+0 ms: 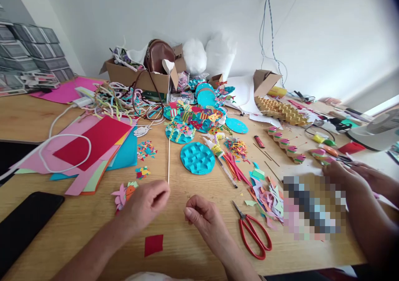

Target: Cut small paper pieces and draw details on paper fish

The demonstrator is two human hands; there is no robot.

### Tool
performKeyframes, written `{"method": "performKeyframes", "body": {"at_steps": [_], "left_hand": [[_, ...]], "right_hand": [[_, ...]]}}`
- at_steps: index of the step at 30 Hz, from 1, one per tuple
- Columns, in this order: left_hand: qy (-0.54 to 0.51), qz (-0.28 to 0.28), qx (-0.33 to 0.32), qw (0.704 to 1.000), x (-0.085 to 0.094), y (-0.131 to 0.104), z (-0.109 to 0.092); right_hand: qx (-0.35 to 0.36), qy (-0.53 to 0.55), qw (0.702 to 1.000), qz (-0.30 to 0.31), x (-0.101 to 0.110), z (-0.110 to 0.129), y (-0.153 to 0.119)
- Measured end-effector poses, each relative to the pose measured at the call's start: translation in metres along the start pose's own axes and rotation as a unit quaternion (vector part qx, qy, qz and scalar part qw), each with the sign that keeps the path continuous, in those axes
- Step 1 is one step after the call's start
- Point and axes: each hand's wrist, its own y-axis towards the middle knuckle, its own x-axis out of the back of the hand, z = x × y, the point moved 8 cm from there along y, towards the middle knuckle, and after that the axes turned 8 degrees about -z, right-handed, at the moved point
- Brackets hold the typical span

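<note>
My left hand (148, 202) is closed round the lower end of a thin pale stick (168, 160), which points away from me. The stick's far end meets a blue disc decorated with colourful paper (179, 131). Curled fingers and thumb press together on my right hand (201, 214); whatever they may hold is hidden. Ahead of both hands sits a round blue piece with raised waves (197, 158). A small red paper square (153, 245) lies below my left hand, and paper shapes in pink and orange (124, 194) are partly behind it.
Red-handled scissors (255, 236) lie right of my right hand, beside paper strips (269, 198). Coloured sheets (93, 141) and a black phone-like object (29, 227) are at left. A cardboard box (134, 78) stands at the back. Another person's hands (346, 179) work at far right.
</note>
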Motion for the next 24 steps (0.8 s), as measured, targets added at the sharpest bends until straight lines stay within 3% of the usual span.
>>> {"method": "performKeyframes", "body": {"at_steps": [4,7,12,16,24], "left_hand": [[0.023,-0.064,0.059,0.996,0.044,-0.001,0.045],[0.054,-0.068,0.093,0.992,0.059,-0.011,0.079],[0.126,0.033,0.058,0.99,0.033,-0.036,0.107],[0.172,0.054,0.001,0.984,0.015,-0.047,0.11],[0.197,0.071,-0.008,0.978,0.015,-0.041,0.108]], "right_hand": [[0.027,-0.103,0.993,-0.042,0.016,-0.002,-0.006],[0.074,-0.15,0.984,-0.057,0.023,-0.001,-0.016],[0.092,-0.185,0.978,-0.019,0.023,-0.002,-0.03],[0.077,-0.227,0.971,0.01,0.013,-0.011,-0.032],[0.089,-0.275,0.957,0.01,0.004,-0.026,-0.03]]}}
